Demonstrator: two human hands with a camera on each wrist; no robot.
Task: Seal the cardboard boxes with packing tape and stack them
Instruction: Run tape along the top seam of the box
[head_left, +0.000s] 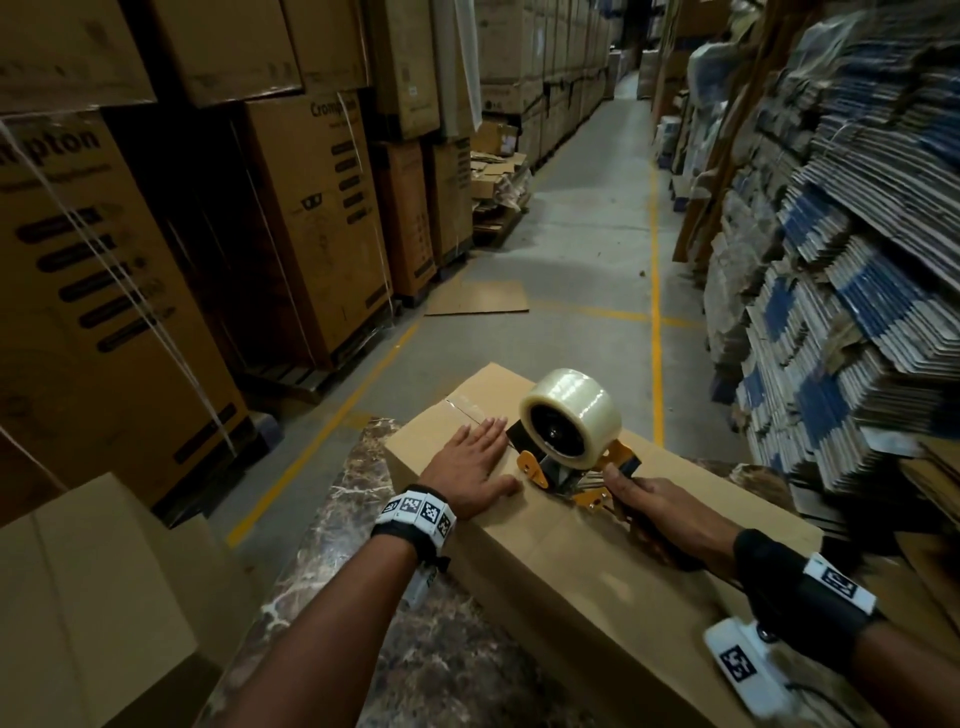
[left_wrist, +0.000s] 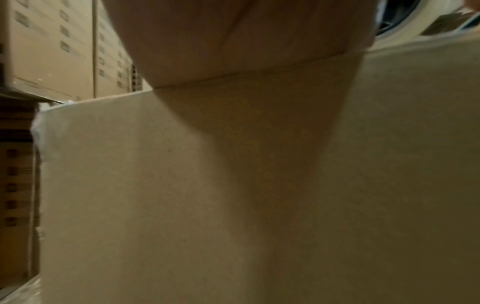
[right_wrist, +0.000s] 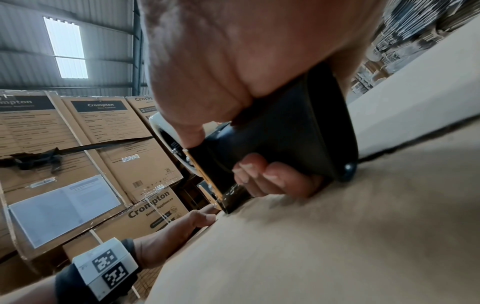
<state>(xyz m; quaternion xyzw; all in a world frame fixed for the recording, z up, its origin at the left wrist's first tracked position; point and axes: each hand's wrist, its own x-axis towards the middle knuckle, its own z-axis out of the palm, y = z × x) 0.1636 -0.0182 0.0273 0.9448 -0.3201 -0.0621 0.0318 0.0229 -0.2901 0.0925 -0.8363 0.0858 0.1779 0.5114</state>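
With the left hand (head_left: 470, 467) flat at nine o'clock of the tape dispenser (head_left: 569, 431), gripped by the right hand (head_left: 657, 512) atop the cardboard box (head_left: 597, 582) on the table (head_left: 363, 597), tape could wander off the seam.

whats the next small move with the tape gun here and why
Probably draw the tape dispenser toward the body along the box top. The right hand grips its handle with its front end down on the cardboard, while the left hand lies flat holding the box steady. Tape shows only at the far end of the seam.
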